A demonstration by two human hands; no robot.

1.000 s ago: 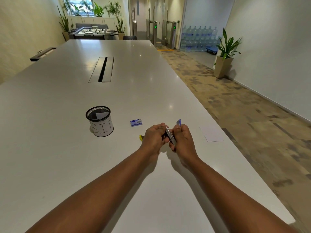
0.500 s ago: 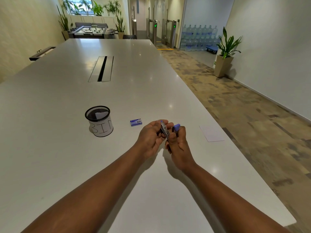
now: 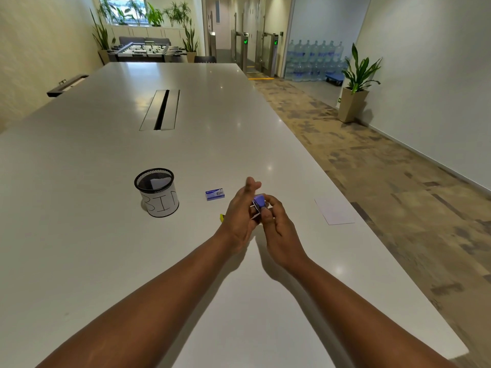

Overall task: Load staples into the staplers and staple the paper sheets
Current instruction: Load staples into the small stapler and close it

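The bin (image 3: 158,193) stands on the left of the table (image 3: 79,235), then the small box of staples (image 3: 215,195). Next, the left hand (image 3: 240,213) has straight fingers and touches the side of the little blue stapler (image 3: 259,203). The right hand (image 3: 276,224) pinches the stapler, held just above the table. Its long side seems to tip up and away, blue end up. To load it well, the person should hold it steady. The paper sheet (image 3: 334,211) lies far right.

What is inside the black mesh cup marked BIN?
Inside the mesh cup a piece of white paper leans against the wall. The bottom of the cup is hidden by its rim and label.
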